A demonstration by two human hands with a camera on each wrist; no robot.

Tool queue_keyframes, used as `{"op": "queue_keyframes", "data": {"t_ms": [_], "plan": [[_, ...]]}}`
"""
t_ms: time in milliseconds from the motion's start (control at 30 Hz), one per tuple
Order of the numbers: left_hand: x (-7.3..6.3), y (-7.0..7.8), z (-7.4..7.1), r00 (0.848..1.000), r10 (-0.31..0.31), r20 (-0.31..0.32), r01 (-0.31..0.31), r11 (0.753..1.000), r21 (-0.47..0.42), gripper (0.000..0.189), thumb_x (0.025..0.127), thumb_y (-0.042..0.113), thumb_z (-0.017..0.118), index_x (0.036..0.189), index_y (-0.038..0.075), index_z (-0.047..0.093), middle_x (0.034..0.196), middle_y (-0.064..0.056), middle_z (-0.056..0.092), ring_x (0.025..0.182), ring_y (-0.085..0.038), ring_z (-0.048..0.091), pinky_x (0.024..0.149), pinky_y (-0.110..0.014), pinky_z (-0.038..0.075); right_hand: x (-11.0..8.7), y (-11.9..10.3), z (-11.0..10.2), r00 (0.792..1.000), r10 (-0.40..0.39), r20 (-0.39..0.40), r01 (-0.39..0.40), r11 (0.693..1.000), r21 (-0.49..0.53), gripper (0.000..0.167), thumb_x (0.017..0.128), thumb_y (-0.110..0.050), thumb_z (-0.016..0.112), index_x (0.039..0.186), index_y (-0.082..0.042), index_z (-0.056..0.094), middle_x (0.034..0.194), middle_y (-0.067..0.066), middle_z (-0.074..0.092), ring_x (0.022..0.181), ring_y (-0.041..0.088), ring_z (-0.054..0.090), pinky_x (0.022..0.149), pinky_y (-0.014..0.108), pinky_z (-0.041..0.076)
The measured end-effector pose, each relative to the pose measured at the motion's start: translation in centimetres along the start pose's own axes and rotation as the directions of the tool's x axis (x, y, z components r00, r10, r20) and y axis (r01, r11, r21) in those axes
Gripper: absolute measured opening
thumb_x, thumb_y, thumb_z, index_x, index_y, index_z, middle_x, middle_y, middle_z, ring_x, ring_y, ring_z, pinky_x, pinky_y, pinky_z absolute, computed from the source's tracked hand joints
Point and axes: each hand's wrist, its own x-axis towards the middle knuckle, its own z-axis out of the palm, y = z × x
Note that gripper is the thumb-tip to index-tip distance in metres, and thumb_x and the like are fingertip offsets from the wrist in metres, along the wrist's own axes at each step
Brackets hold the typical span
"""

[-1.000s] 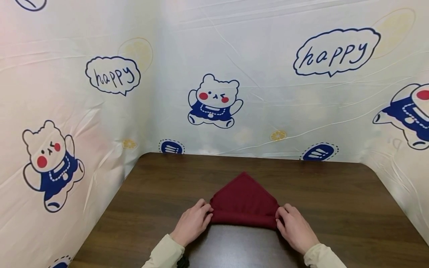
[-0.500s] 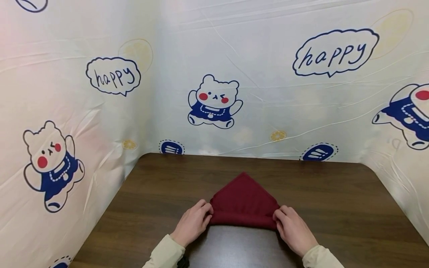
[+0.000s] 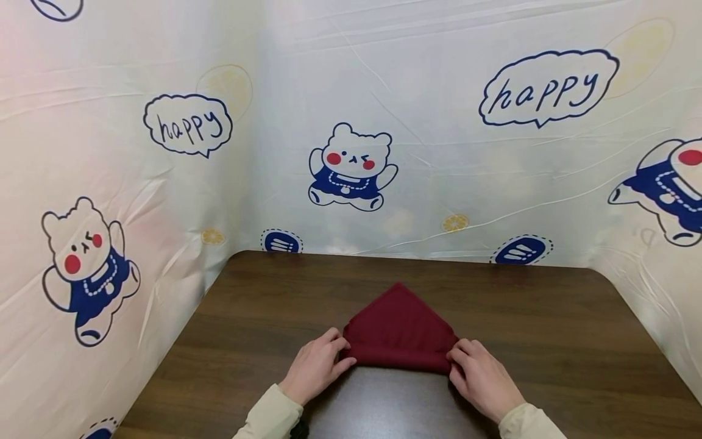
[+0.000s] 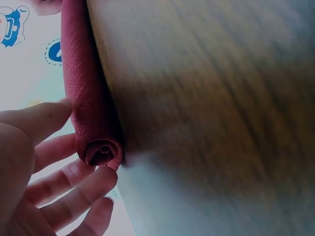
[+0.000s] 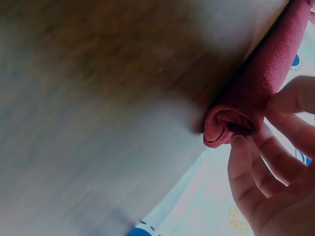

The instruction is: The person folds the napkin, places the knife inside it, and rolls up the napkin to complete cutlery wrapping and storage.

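Note:
A dark red cloth [image 3: 399, 323] lies on the wooden table, its far part a flat triangle pointing away from me. Its near edge is rolled into a tube running left to right. At the tube's left end, my left hand [image 3: 315, 367] holds the roll, thumb on the near side and fingers around the end. My right hand [image 3: 484, 377] pinches the right end between thumb and fingers. Both wrist views look into the ends of the roll: a tight spiral [image 4: 102, 151] on the left, a looser, flatter one [image 5: 234, 123] on the right.
The brown wooden table [image 3: 263, 305] reaches back to a pale printed curtain [image 3: 428, 122] with cartoon bears and "happy" bubbles. The curtain also encloses the left and right sides. Pale sleeves [image 3: 272, 411] cover both wrists.
My left thumb has spread away from its fingers and slid right along the roll's near side. The right hand has shifted slightly left at its end. The cloth is almost unchanged.

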Motion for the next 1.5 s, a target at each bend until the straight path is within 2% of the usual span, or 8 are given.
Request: {"op": "queue_keyframes", "data": {"t_ms": [200, 467, 1033, 1500], "plan": [[0.0, -0.2, 0.1, 1.0, 0.001, 0.02, -0.002, 0.999, 0.034, 0.023, 0.078, 0.029, 0.08, 0.095, 0.017, 0.07, 0.091, 0.007, 0.056, 0.062, -0.007, 0.056, 0.056, -0.025, 0.047, -0.2, 0.2, 0.2, 0.997, 0.01, 0.071, -0.01, 1.0, -0.002, 0.028, 0.064, -0.014, 0.08, 0.089, -0.016, 0.068, 0.091, -0.011, 0.057, 0.084, 0.007, 0.051, 0.067, 0.026, 0.05], [0.0, -0.3, 0.1, 1.0, 0.015, 0.022, -0.016, 0.999, 0.048, 0.028, 0.075, 0.023, 0.083, 0.098, 0.016, 0.068, 0.096, 0.005, 0.059, 0.065, -0.013, 0.061, 0.057, -0.028, 0.049, -0.2, 0.6, 0.7, 0.999, -0.025, 0.03, 0.025, 1.0, -0.011, 0.041, 0.055, -0.007, 0.085, 0.088, -0.017, 0.063, 0.091, -0.01, 0.058, 0.084, 0.008, 0.052, 0.068, 0.027, 0.05], [0.4, -0.3, 0.5, 1.0, 0.013, 0.018, -0.014, 0.998, 0.065, 0.029, 0.075, 0.016, 0.082, 0.1, 0.015, 0.066, 0.097, 0.003, 0.06, 0.065, -0.017, 0.063, 0.056, -0.029, 0.049, -0.1, 1.1, 0.8, 0.997, -0.032, 0.064, 0.032, 0.999, -0.005, 0.034, 0.065, -0.007, 0.081, 0.092, -0.016, 0.064, 0.093, -0.009, 0.06, 0.086, 0.009, 0.054, 0.07, 0.028, 0.051], [0.3, -0.4, 0.6, 1.0, 0.003, 0.025, -0.004, 0.999, 0.049, 0.028, 0.078, 0.017, 0.08, 0.101, 0.015, 0.066, 0.098, 0.003, 0.06, 0.067, -0.016, 0.063, 0.056, -0.029, 0.049, -0.3, 0.9, 0.6, 0.993, 0.006, 0.12, -0.005, 1.0, -0.007, 0.029, 0.071, -0.009, 0.079, 0.094, -0.017, 0.064, 0.094, -0.009, 0.06, 0.087, 0.008, 0.055, 0.068, 0.028, 0.051]]}}
